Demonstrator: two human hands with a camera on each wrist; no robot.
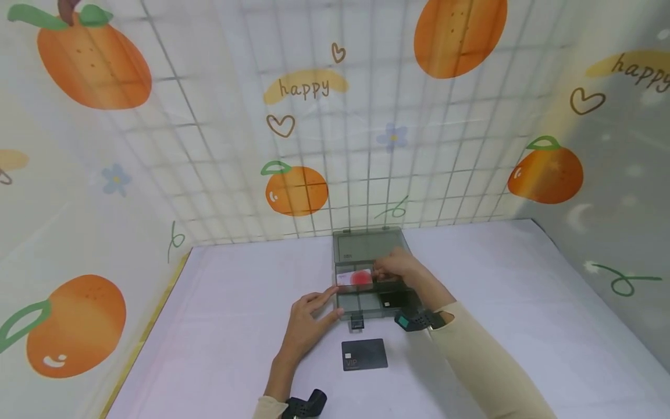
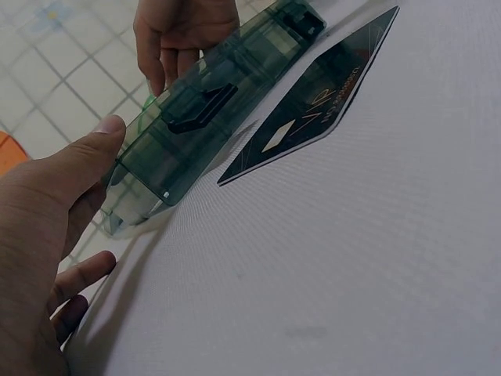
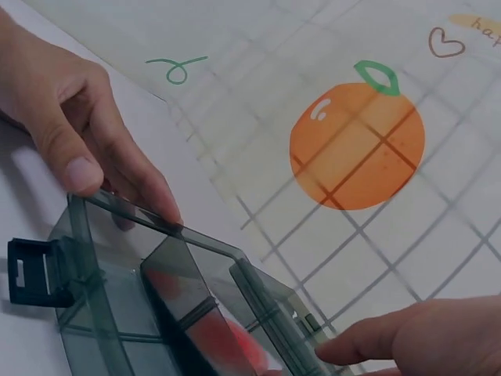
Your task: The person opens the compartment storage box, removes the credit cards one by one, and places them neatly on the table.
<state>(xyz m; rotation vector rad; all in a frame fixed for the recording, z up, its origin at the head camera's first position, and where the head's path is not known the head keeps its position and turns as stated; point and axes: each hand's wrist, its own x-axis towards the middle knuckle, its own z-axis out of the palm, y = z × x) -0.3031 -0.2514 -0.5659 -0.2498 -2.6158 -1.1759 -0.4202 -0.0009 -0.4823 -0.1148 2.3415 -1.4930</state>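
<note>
A translucent grey-green divided box (image 1: 348,314) stands with its lid raised at the back. Against its left side rests my left hand (image 1: 306,323), its thumb near the front corner and its fingers along the wall. My right hand (image 1: 400,265) reaches into the box from the right, its bent fingers at the right edge of a red-and-white card (image 1: 353,278). That card lies across the rear compartments and looks tilted in the right wrist view; its right end is hidden by the fingers. A black card (image 1: 394,299) sits in the front right part of the box.
On the white tabletop (image 1: 235,308), in front of the box, lies a dark VIP card (image 1: 364,355) with a chip. The box's dark front latch (image 1: 357,322) sticks out toward it. Behind the table hangs a printed curtain (image 1: 361,145) over a wire grid.
</note>
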